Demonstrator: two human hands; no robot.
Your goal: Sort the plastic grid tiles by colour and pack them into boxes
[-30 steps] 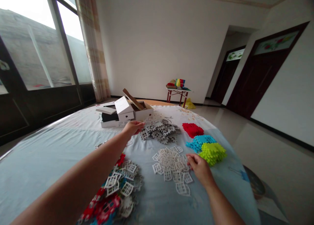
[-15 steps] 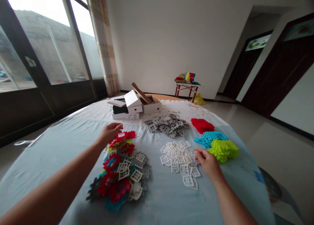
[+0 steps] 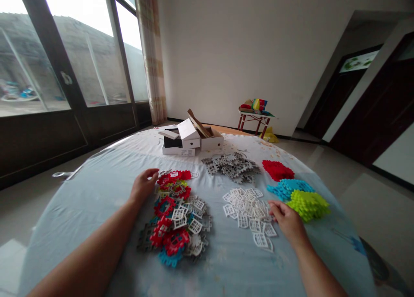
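Observation:
My left hand (image 3: 146, 184) is at the upper left edge of a mixed pile of red, blue, grey and white pieces (image 3: 176, 241), its fingers curled together; what they hold, if anything, is too small to tell. My right hand (image 3: 286, 217) touches the right side of a pile of white window-shaped pieces (image 3: 247, 206), thumb and fingers pinched, their contents unclear. Grey interlocking pieces (image 3: 231, 165) lie heaped behind. To the right are separate stacks of red pieces (image 3: 278, 170), blue pieces (image 3: 289, 188) and lime green pieces (image 3: 308, 205).
White boxes (image 3: 189, 142) with loose lids stand at the back of the round, cloth-covered table (image 3: 90, 193). Beyond it, a small table (image 3: 255, 115) bears colourful packages, with a yellow bag (image 3: 270, 135) on the floor. Windows are at the left.
The view has turned left, so the table and piles appear farther right. My left hand has drawn slightly back and left from the mixed pile. My right hand remains beside the white pieces.

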